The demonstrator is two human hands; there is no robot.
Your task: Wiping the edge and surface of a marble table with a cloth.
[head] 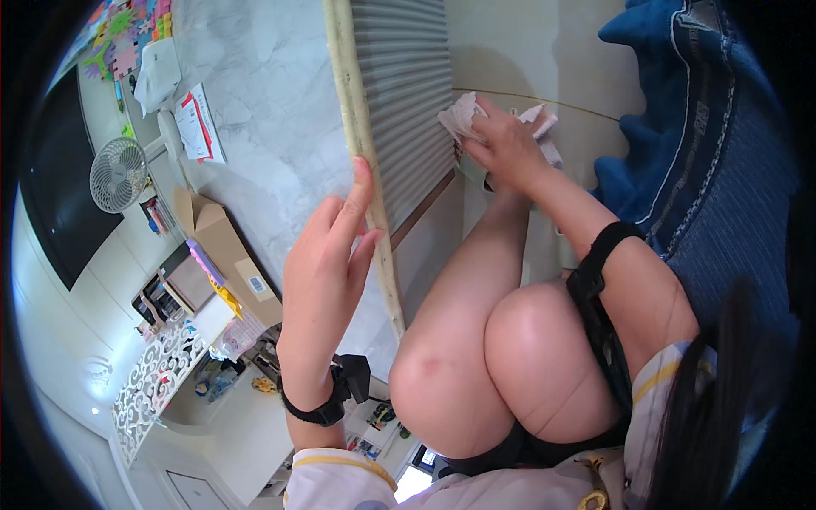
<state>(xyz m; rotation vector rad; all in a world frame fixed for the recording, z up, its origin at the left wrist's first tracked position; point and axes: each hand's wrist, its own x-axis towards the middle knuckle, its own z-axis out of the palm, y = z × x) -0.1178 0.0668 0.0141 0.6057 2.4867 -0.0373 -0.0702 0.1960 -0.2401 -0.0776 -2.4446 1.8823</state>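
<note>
My right hand point(510, 143) is closed around a crumpled pale pink cloth point(464, 116). The cloth is against or very near the grey ribbed side panel point(408, 115) of a table, low down by my feet; the exact contact is hard to make out. Another part of the cloth sticks out past the far side of the hand. My left hand point(328, 248) rests at the pale edge strip point(349, 95) of the grey marble-patterned tabletop point(255, 57). Its index finger and thumb are apart on the strip, and the other fingers are partly hidden.
On the tabletop are an open cardboard box point(236, 255), a small white fan point(119, 174), papers point(199, 124) and a tissue pack point(157, 73). A dark screen point(67, 178) lies beyond. My bent knees point(535, 344) are beside the panel. Blue ruffled fabric point(701, 159) hangs at the right.
</note>
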